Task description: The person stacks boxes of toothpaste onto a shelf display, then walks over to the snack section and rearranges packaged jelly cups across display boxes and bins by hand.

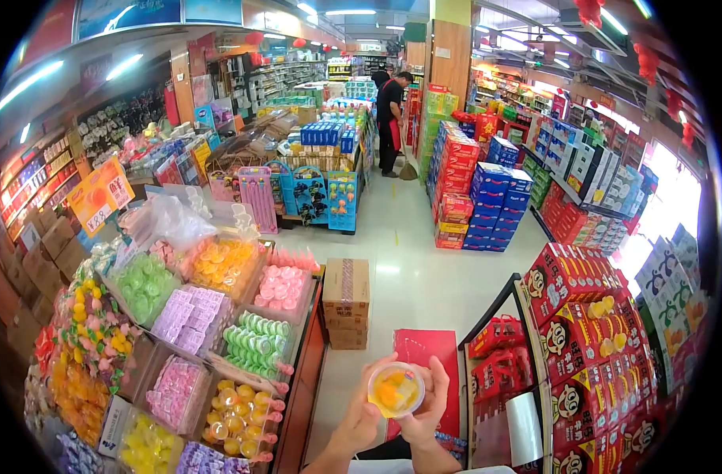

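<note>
A see-through fruit jelly cup with orange and pale pieces inside is held up before my body, its round face toward me. My left hand grips its left side, and the fingers of my right hand close round the right. To the left, similar yellow-orange cups fill a bin of the sweets display. A few more small yellow cups lie on the red milk cartons at my right.
Bins of wrapped sweets stand at left, with brown boxes at their end. A red mat lies on the floor. Stacked red and blue cartons flank the aisle, where a person in a red apron holds a broom.
</note>
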A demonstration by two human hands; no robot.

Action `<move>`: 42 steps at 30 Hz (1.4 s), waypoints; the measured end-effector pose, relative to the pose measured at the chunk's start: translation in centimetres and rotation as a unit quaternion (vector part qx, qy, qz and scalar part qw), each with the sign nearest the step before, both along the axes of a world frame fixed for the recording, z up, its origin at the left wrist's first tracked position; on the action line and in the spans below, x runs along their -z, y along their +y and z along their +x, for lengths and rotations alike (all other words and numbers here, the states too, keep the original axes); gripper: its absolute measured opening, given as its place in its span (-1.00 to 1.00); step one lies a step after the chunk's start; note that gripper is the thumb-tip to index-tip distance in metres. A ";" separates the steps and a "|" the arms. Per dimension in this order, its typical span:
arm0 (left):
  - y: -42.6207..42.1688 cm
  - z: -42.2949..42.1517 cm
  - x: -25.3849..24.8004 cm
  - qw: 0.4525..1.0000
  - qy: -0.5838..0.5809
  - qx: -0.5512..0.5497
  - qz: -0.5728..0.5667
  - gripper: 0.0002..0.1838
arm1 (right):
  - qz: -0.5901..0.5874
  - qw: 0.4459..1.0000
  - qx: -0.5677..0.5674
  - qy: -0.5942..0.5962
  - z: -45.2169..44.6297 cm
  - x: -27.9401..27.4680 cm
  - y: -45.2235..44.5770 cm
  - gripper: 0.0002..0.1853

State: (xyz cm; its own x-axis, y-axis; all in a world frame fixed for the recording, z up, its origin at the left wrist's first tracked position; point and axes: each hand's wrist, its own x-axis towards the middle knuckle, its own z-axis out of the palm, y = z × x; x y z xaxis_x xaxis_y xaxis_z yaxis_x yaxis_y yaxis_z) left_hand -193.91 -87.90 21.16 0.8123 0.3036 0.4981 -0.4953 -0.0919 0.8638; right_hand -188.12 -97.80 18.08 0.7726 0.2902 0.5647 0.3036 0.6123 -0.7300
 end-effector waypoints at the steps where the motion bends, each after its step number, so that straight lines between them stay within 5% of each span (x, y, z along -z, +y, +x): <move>1: 0.1 -0.4 -0.1 1.000 0.004 0.000 -0.018 -0.04 | 0.005 1.000 -0.008 0.005 -0.3 -0.3 0.1 -0.09; 10: 0.4 -1.9 -0.7 0.991 -0.012 -0.051 -0.126 -0.07 | -0.010 0.997 -0.058 -0.049 -0.5 -0.9 2.7 -0.29; 16: 1.1 -0.1 -1.1 0.987 -0.016 -0.075 -0.143 -0.14 | -0.111 0.983 -0.038 -0.140 1.6 -1.2 3.4 -0.19; 30: -0.2 9.8 -1.3 0.982 -0.024 -0.125 -0.141 -0.11 | -0.115 0.981 -0.140 -0.064 11.0 -2.0 3.0 -0.01; 42: 1.3 13.8 4.0 0.918 -0.037 -0.374 -0.123 -0.19 | -0.205 0.931 -0.280 -0.108 15.1 0.9 7.2 -0.20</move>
State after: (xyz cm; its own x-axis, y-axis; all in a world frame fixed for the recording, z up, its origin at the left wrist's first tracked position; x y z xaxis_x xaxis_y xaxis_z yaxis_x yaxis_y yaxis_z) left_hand -180.16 -86.64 17.17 0.2969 0.8740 0.3846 -0.4318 -0.2364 0.8704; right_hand -173.00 -90.56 17.16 0.3156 0.8394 0.4425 0.1873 0.4020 -0.8963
